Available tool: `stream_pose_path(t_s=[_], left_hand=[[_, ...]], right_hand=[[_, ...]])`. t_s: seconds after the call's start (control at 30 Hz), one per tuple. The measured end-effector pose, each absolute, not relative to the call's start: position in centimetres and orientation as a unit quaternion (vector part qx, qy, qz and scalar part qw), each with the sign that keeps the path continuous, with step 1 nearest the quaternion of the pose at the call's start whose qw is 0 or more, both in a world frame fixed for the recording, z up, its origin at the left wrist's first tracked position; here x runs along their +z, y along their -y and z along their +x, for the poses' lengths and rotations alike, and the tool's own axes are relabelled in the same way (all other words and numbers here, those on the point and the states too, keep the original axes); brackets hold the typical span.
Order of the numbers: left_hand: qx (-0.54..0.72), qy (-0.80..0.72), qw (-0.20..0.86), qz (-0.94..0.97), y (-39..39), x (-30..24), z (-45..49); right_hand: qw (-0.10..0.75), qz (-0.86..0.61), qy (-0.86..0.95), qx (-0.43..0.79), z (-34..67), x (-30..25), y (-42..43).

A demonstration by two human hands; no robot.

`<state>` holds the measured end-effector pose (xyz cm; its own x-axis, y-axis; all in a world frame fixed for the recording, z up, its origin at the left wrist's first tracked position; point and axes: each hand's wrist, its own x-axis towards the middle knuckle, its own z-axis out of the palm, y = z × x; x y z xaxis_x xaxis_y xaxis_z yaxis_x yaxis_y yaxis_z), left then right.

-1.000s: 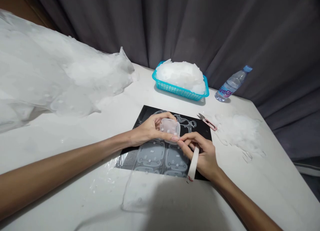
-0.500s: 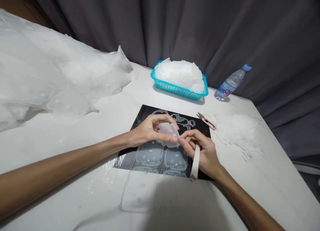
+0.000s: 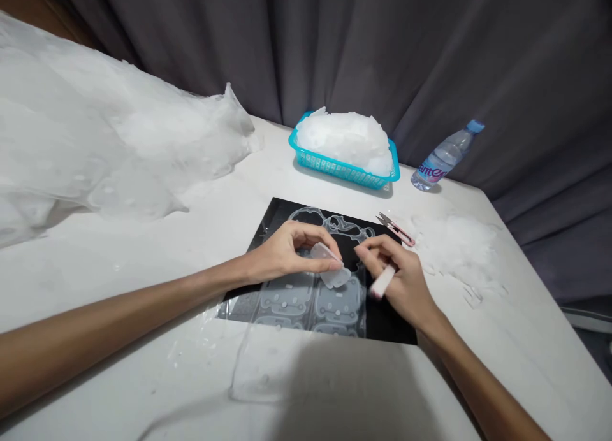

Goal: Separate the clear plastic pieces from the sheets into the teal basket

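Note:
My left hand (image 3: 306,250) is closed on a small translucent white silicone piece (image 3: 331,266), pinched between thumb and fingers and tilted over the black mat (image 3: 389,323). A short way to its right, my right hand (image 3: 394,269) has thumb and forefinger close together, apart from the piece. A slim white stick (image 3: 382,281) with a reddish end is tucked in its curled fingers; its other end is hidden in the palm. Beneath both hands, a clear moulded silicone sheet (image 3: 287,297) with rounded panels lies across the mat and onto the white table.
At the back stands a turquoise basket (image 3: 335,167) heaped with white pieces. A water bottle (image 3: 442,160) is to its right. Pink-handled thread snips (image 3: 396,229) lie beside a pile of clear scraps (image 3: 459,253). A large plastic bag (image 3: 119,129) fills the left side.
My right hand has drawn back to the right, away from the silicone piece, and its white stick has swung up. My left hand has tilted the piece, which shows more fully.

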<state>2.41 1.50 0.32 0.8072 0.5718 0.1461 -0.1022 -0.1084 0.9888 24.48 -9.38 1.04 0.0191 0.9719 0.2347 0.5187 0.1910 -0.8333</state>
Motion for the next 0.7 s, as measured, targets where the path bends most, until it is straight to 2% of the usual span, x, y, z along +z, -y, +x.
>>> stream_pose_path(t_s=[0.23,0.37,0.53,0.7], left_hand=[[0.263,-0.181,0.64,0.699,-1.5,0.2,2.3],[0.256,-0.192,0.648,0.691,-1.4,0.4,2.5],[0.22,-0.219,0.64,0.703,-1.3,0.7,2.7],[0.215,-0.22,0.635,0.709,-1.2,0.7,2.6]], right_hand=[[0.268,-0.597,0.734,0.185,26.8,1.0,8.9],[0.266,-0.589,0.753,0.124,27.3,1.2,8.9],[0.238,-0.688,0.679,-0.094,30.0,-0.6,7.8],[0.217,-0.702,0.67,-0.105,32.2,-2.6,7.0]])
